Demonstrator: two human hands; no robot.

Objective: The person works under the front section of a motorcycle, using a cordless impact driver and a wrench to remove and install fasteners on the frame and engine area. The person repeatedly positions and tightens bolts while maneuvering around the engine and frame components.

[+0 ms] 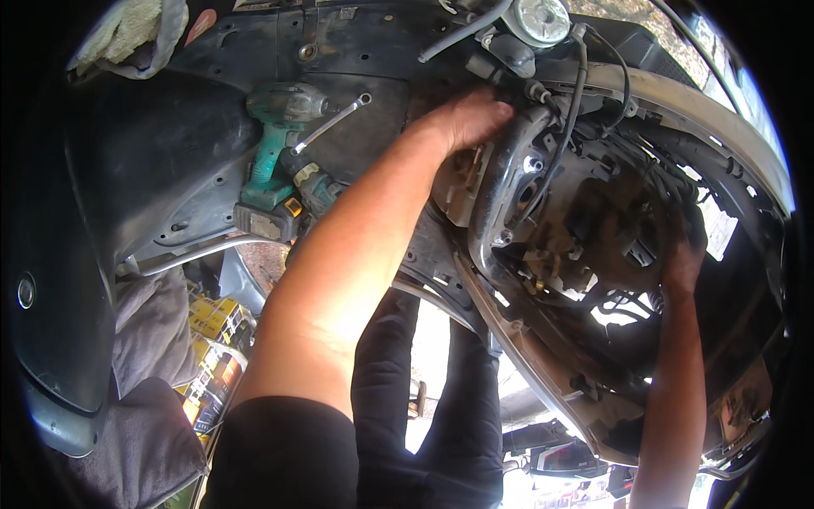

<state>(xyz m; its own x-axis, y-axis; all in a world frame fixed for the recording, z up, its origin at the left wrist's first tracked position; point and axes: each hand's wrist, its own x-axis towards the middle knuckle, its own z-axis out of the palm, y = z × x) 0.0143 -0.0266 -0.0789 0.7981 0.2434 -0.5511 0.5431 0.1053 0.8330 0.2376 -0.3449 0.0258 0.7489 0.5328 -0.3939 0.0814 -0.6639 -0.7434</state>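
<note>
My left hand [479,117] reaches across to the upper end of a black metal frame tube [487,216] on a partly stripped scooter. Its fingers bend down out of sight beside the tube, so their grip is hidden. Deep in the open body cavity, my right hand [682,242] is among dark cables and hoses at the right side. Shadow covers its fingers, and whether they hold anything does not show. A black cable [580,81] runs down between the two hands, past the frame tube.
On the black plastic floor panel left of my forearm lie a teal impact driver [270,153], a ring spanner [332,124] and a second teal power tool [315,188]. A round metal cap [541,20] sits at the top. Grey cushions [153,327] and yellow boxes [214,319] are lower left.
</note>
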